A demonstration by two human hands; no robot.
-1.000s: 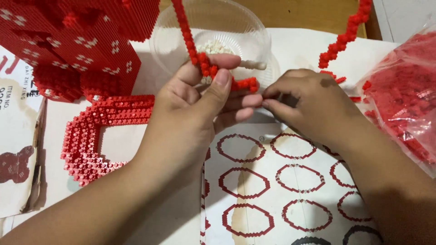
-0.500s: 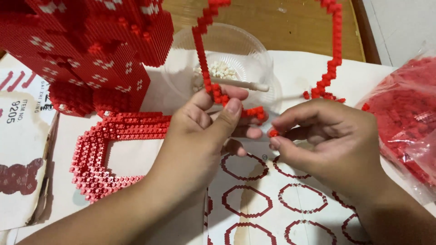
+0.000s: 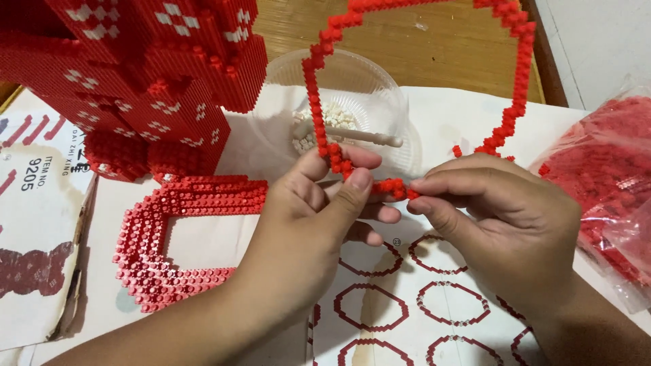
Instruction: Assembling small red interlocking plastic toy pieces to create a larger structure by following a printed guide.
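While the red brick ring [image 3: 319,88] stands up in the air in a big loop, both hands hold it at the bottom. The left hand [image 3: 319,210] has its thumb and fingers [image 3: 352,186] pinched shut on the ring's left side, where the chain of tiny red bricks comes down. The right hand [image 3: 502,217] has its fingers [image 3: 441,184] pinched shut on the end of the ring, right next to the left thumb. The two hands almost touch there. The ring goes up from the left hand, past the top edge of the view, and comes back down on the right behind the right hand.

Just behind the hands sits a clear bowl [image 3: 380,81] with small white bricks [image 3: 332,122] and a pale stick [image 3: 359,137] in it. At the top left is a big red block model [image 3: 135,74] with little white marks. Below it, on the paper, lies a flat red frame [image 3: 156,237] made of the same bricks, left of the left arm. Under the hands is a sheet [image 3: 400,305] with many red ring shapes drawn on it. At the right edge is a clear bag [image 3: 603,169] full of red bricks. A brown wooden counter [image 3: 434,47] shows at the top.
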